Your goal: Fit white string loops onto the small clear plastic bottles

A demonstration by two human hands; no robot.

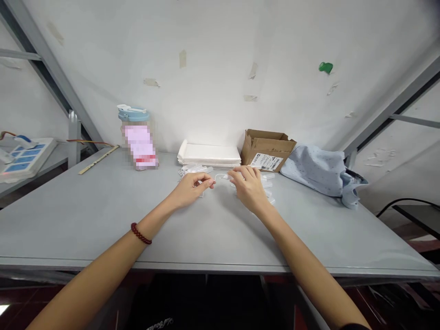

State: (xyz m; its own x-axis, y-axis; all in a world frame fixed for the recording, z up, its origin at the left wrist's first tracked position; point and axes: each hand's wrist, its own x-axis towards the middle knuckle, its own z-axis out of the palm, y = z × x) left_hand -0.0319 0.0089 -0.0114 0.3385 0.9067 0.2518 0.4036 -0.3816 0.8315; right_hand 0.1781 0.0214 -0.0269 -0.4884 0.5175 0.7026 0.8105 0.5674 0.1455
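A thin white cord [220,176] curves between my two hands above the grey table. My left hand [193,187], with a dark red beaded bracelet on its wrist, pinches one end between thumb and fingertips. My right hand [250,184] is closed on the other side, where a small whitish piece with a metallic-looking tip shows at the fingers. Several clear plastic pieces [267,185] lie beside and partly behind my right hand. More clear plastic pieces [197,169] lie behind my left hand. Their exact kind is too small to tell.
White flat packs [209,155] are stacked against the wall, beside an open cardboard box [266,151]. A light blue cloth [314,172] lies at right. At left stand a blue-lidded container [134,114] and a thin strip [98,159]. The table's front edge [213,266] is near me.
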